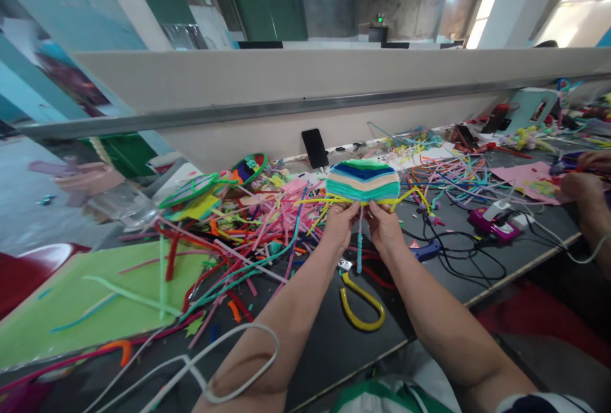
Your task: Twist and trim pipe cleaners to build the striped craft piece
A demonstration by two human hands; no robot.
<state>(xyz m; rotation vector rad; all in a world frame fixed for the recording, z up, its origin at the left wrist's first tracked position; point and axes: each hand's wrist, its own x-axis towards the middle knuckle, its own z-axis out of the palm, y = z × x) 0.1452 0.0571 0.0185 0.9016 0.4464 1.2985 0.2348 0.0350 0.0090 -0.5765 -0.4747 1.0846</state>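
Observation:
A striped fan-shaped piece made of pipe cleaners (363, 184) stands up above the table, with green, blue, cream and teal bands. My left hand (340, 225) pinches its lower edge just left of the middle. On the other side, my right hand (383, 223) grips the same edge, thumb close to the stem. A yellow pipe cleaner (405, 196) runs along that edge and sticks out past both sides. Between my hands hangs a thin stem (359, 251), lilac above and wrapped in teal below. Under my wrists lies a tool with a yellow loop handle (363, 322).
Loose pipe cleaners (281, 216) heap up left and right. A phone (314, 147) leans on the partition. Right are a blue-handled tool (426, 251), black cables, a purple power strip (493, 225) and another person's hand (580, 188). A bottle (114, 200) and green sheet (57, 298) lie left.

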